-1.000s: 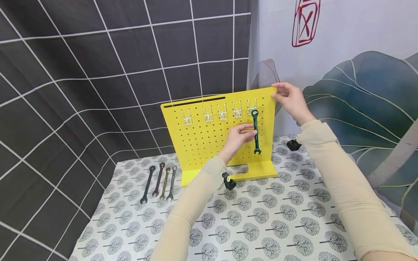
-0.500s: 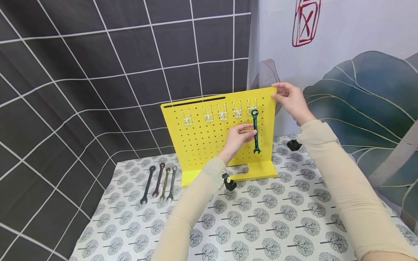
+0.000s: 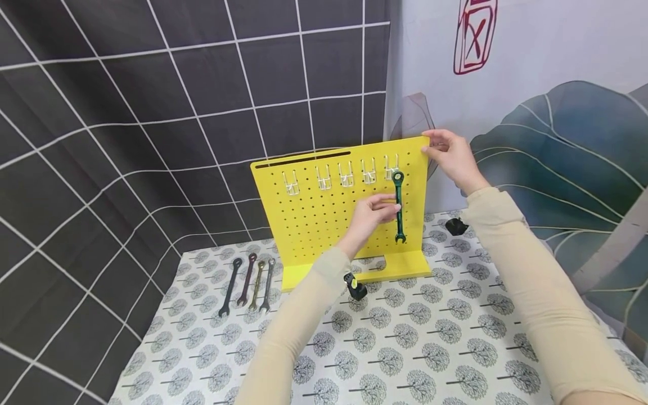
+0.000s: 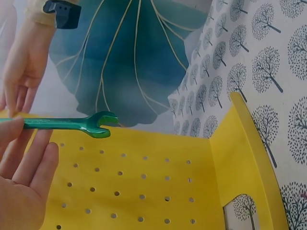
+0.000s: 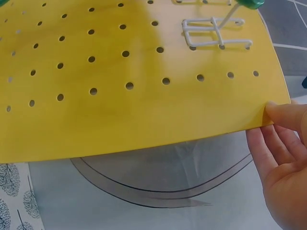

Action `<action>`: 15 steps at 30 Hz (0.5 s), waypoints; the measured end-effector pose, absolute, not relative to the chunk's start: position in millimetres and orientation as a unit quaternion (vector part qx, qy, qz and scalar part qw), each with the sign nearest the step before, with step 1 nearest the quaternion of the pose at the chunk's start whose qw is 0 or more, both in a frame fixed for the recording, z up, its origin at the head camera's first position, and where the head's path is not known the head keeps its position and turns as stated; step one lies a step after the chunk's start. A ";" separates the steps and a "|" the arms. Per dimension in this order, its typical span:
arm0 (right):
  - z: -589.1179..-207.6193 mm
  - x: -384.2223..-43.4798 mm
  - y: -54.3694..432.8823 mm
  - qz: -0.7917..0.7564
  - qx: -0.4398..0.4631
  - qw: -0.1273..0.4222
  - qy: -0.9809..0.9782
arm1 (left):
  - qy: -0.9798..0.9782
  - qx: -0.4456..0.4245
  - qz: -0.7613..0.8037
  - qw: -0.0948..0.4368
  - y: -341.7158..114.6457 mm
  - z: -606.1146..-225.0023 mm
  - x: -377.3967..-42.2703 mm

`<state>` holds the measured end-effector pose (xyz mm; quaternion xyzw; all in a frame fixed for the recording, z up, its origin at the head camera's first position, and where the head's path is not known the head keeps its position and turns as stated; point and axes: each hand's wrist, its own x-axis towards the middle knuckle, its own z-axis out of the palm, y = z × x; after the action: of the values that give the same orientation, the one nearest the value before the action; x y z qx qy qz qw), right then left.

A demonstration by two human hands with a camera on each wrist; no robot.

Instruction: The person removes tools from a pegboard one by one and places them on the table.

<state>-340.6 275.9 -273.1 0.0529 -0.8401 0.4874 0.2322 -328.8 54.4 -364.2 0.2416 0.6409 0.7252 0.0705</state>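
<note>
My left hand (image 3: 371, 216) pinches a green combination wrench (image 3: 399, 211) by the middle of its shank, thumb in front. The wrench hangs nearly upright, ring end up, before the rightmost white wire hook (image 3: 390, 167). In the right wrist view, the prong of that hook (image 5: 216, 32) reaches up to the green ring end (image 5: 250, 3). The open jaw end of the wrench (image 4: 98, 125) shows in the left wrist view, apart from the board. My right hand (image 3: 452, 157) grips the upper right corner of the yellow pegboard (image 3: 324, 219), thumb on the front face, fingers behind.
Several more white wire hooks, such as the leftmost hook (image 3: 291, 183), line the upper board. Left of the board, several wrenches lie side by side, among them a black wrench (image 3: 230, 287). A tree-patterned cloth (image 3: 385, 349) covers the table; a dark gridded curtain (image 3: 152, 140) stands behind.
The green wrench's ring end has shifted slightly right and down and turned a little in my left hand. My right hand keeps its grip on the board's corner.
</note>
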 end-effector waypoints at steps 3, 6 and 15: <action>-274.1 -340.1 275.3 0.490 0.051 0.229 -0.839 | 0.640 0.245 0.725 0.072 53.7 -365.1 -325.6; -274.5 -340.2 274.8 0.491 0.047 0.227 -0.840 | 0.640 0.246 0.724 0.073 53.1 -365.4 -323.1; -273.0 -341.5 274.2 0.491 0.040 0.227 -0.840 | 0.647 0.249 0.718 0.072 50.3 -363.1 -315.9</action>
<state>-341.5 274.2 -273.0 0.0399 -0.8402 0.4911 0.2267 -315.9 50.3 -363.1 0.2486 0.6466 0.7176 0.0720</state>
